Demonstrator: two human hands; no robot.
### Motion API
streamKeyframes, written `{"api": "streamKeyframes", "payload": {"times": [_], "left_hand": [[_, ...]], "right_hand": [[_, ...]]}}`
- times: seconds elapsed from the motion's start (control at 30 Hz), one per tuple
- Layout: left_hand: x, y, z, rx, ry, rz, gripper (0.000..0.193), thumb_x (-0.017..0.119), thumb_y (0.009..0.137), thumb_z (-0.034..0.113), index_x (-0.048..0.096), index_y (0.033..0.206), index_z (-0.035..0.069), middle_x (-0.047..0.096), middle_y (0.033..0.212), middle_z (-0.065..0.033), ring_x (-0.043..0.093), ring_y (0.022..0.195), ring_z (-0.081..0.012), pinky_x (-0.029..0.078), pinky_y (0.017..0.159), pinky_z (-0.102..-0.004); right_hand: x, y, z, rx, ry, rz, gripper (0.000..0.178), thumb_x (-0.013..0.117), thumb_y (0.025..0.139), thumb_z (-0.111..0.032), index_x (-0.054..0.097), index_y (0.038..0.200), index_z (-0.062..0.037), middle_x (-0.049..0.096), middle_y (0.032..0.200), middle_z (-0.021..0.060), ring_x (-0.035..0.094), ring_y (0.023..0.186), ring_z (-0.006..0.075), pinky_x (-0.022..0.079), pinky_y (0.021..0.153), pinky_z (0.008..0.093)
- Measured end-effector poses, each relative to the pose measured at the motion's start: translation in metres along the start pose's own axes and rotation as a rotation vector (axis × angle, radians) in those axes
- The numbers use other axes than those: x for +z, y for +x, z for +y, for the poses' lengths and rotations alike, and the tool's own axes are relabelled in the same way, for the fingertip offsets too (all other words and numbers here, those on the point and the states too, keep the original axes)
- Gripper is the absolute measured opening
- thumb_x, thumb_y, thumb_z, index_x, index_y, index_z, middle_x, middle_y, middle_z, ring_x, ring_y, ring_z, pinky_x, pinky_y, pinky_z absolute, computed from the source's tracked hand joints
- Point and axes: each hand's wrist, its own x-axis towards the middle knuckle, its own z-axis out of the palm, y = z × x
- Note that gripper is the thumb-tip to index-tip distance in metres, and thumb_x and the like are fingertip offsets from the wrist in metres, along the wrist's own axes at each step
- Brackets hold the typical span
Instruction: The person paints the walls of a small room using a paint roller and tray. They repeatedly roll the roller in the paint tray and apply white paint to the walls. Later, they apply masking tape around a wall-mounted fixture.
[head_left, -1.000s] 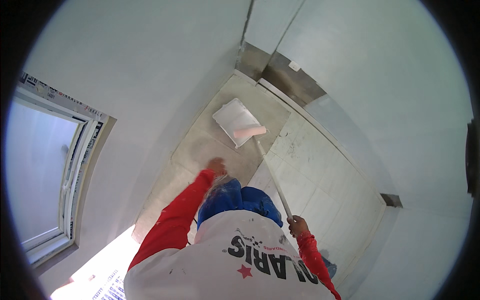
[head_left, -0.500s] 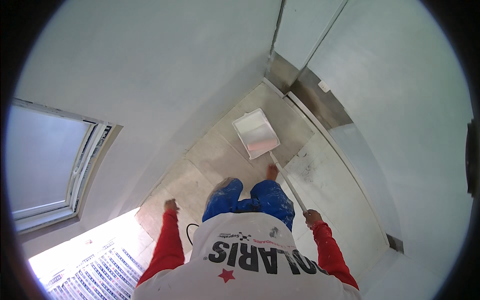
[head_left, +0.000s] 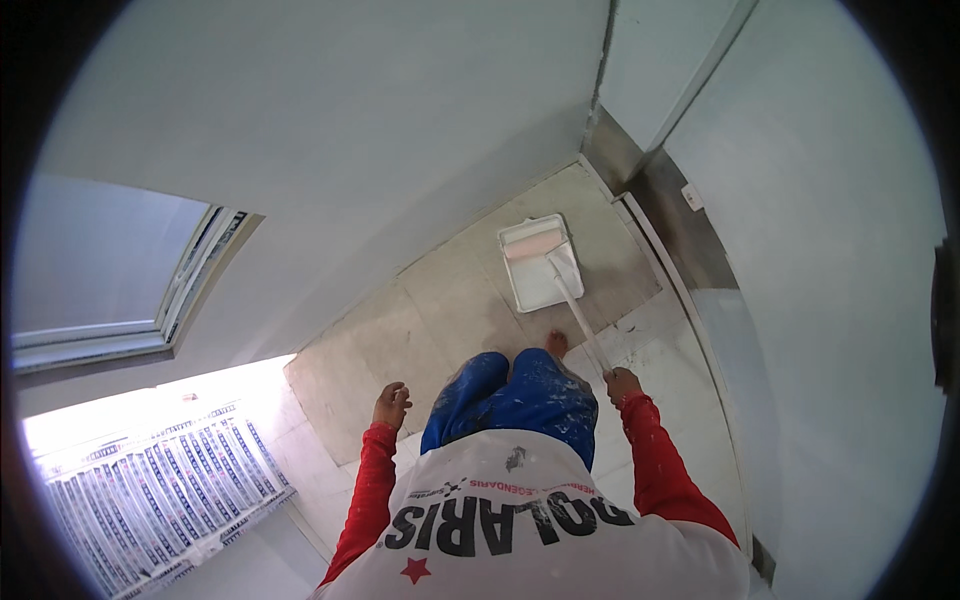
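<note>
My blue, paint-spattered trousers [head_left: 520,395] are hiding most of my legs and the floor beneath them. My right hand [head_left: 622,384] is closing its grip round the long pale roller pole [head_left: 580,318], whose pinkish roller sleeve [head_left: 534,246] is lying in the white rectangular plastic paint tray [head_left: 540,285] on the dull beige floor tiles [head_left: 420,320]. My left hand [head_left: 391,405] is hanging loosely curled, holding nothing.
</note>
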Motion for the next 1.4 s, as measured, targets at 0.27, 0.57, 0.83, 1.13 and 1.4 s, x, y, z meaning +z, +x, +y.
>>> {"api": "streamKeyframes", "payload": {"times": [0.27,0.57,0.83,1.13,1.4], "left_hand": [[-0.013,-0.048,-0.116,-0.337,-0.045,0.043,0.044,0.056,0.091,0.035,0.055,0.122,0.004,0.067,0.094,-0.0132,0.068,0.071,-0.0212,0.053,0.056,-0.0318],[-0.014,-0.057,-0.205,-0.469,0.143,-0.155,0.045,0.057,0.089,0.04,0.058,0.114,0.002,0.066,0.085,-0.0109,0.065,0.063,-0.0198,0.052,0.051,-0.0332],[-0.026,-0.01,-0.137,-0.189,-0.167,0.073,0.041,0.054,0.092,0.032,0.055,0.12,0.002,0.067,0.094,-0.0144,0.068,0.072,-0.0194,0.05,0.054,-0.0299],[-0.015,-0.003,-0.127,-0.242,0.056,-0.125,0.041,0.054,0.092,0.035,0.055,0.121,0.005,0.066,0.096,-0.0116,0.066,0.074,-0.0198,0.052,0.058,-0.0323],[-0.023,0.004,-0.111,-0.22,0.074,-0.061,0.041,0.058,0.091,0.03,0.057,0.116,-0.002,0.067,0.094,-0.0166,0.066,0.072,-0.0214,0.055,0.065,-0.0324]], "right_hand": [[0.024,0.041,-0.041,0.056,0.116,-0.022,0.037,0.05,0.093,-0.033,0.061,0.097,0.0025,0.065,0.083,0.0203,0.066,0.07,0.032,0.051,0.063,0.0423],[0.043,0.036,-0.038,0.01,-0.255,0.082,0.042,0.042,0.095,-0.036,0.056,0.11,0.0007,0.062,0.108,0.0286,0.058,0.103,0.0457,0.047,0.089,0.0517],[0.061,0.017,-0.048,0.015,-0.292,0.099,0.04,0.042,0.096,-0.035,0.056,0.11,-0.0004,0.063,0.107,0.0276,0.059,0.103,0.0445,0.048,0.088,0.0515],[0.071,0.015,-0.067,0.089,-0.186,0.164,0.039,0.047,0.095,-0.036,0.057,0.113,-0.0019,0.064,0.107,0.0262,0.06,0.103,0.0442,0.049,0.086,0.0509],[0.068,-0.004,-0.067,0.044,-0.14,0.14,0.042,0.048,0.095,-0.037,0.058,0.109,0.0012,0.064,0.104,0.0271,0.061,0.101,0.044,0.049,0.085,0.0505]]}}
